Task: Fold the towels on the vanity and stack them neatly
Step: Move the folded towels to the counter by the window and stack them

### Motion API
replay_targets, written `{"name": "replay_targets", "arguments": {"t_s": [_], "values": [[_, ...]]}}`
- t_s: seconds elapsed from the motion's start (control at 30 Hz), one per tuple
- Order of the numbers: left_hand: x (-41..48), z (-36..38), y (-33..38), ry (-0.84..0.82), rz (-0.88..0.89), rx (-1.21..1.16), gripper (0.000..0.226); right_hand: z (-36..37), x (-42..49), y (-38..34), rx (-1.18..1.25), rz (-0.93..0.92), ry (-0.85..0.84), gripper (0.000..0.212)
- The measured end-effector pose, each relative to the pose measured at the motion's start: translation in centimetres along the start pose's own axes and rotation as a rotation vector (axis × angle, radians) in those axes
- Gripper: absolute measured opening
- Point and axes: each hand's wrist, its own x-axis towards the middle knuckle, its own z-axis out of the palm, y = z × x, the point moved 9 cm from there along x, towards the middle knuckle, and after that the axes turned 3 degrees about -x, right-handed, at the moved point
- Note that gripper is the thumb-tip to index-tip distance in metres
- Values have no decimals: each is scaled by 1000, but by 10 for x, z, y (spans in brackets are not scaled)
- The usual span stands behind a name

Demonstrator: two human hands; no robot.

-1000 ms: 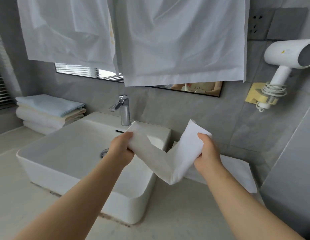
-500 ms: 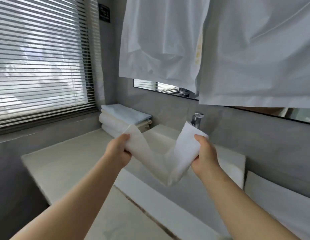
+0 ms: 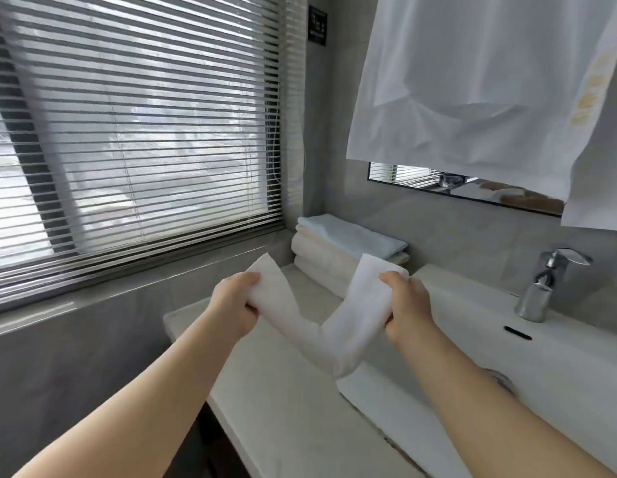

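The folded white towel is held in the air exactly as it was a second ago – one end is pinched by the left hand and the other by the right hand, the fingers of both curled shut round the cloth with the thumbs hidden behind it, and the middle is left to sag in a V between them. What has changed is the heading. A second ago the towel was held over the basin, with the tap beyond it at 12 o'clock and the stack of folded towels far off at 9 o'clock. Half a second ago the view had been swung partway left, and now the stack is found at 12 o'clock just beyond the hands, the tap has been pushed out to 3 o'clock, and the slatted blind fills the field from 9 to 11 o'clock. The hair dryer and the flat white towel beside the basin have been lost from view on the right. The low point of the sagging towel hangs above the near corner of the basin, beside the bare bench. It may be judged that folding of this piece is finished or nearly so, and that it is being carried over – either to be given a last fold on the bench or to be laid on the stack, whose pale blue top layer is not yet touched.
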Motion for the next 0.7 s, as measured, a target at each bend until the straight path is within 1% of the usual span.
{"name": "replay_targets", "arguments": {"t_s": [0.1,0.2,0.27,0.33,0.47,0.53,0.57,0.63,0.67,0.7], "values": [[28,-11,20,12,26,81,19,25,16,1,-173,-15,-9,15],[47,-7,39,-26,98,186,15,42,34,-6,-352,-76,4,20],[56,-1,51,-30,154,236,21,58,45,-9,-483,-88,-51,36],[67,8,61,-48,192,290,28,76,53,-12,-618,-86,-138,42],[94,36,83,-77,266,341,38,100,76,-25,-791,-104,-217,34],[107,56,93,-106,319,401,40,109,89,-30,-871,-67,-271,34],[113,67,98,-124,339,421,40,111,96,-32,-893,-36,-290,29],[127,88,105,-152,362,455,37,110,109,-41,-877,13,-283,15],[134,98,108,-155,368,470,36,108,118,-47,-853,6,-270,16],[141,107,110,-157,379,477,36,107,129,-53,-845,-28,-257,22]]}}
